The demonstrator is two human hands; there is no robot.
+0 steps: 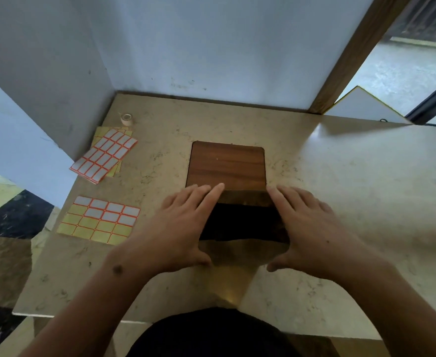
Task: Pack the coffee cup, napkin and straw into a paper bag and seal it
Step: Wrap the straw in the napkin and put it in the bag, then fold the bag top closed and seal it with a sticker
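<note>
Counter [340, 191]: pale marbled stone, set into a corner between blue-white walls.
Board [227, 164]: brown wood-grain rectangle with rounded corners, flat on the counter mid-scene; its near part is dark and shadowed between the hands.
Bag, cup, napkin, straw: I cannot make out any of them from here; the dark patch between the hands is too dim to name.
Left hand [183, 228]: palm down, fingers stretched forward and together, fingertips resting on the board's left near edge, thumb spread inward toward the other hand. Nothing gripped, hand flat and loose.
Right hand [307, 228]: mirror pose, palm down on the board's right near edge, fingers pointing away, thumb angled inward. Flat and loose too, nothing in it.
Forearms: both bare, reaching up from the lower corners and converging on the board.
Label sheets [99, 219]: one orange-bordered sheet left of the left hand, partly peeled.
Label stack [104, 154]: farther back, fanned.
Tape roll [127, 119]: small, near the back corner, apart from the stack.
</note>
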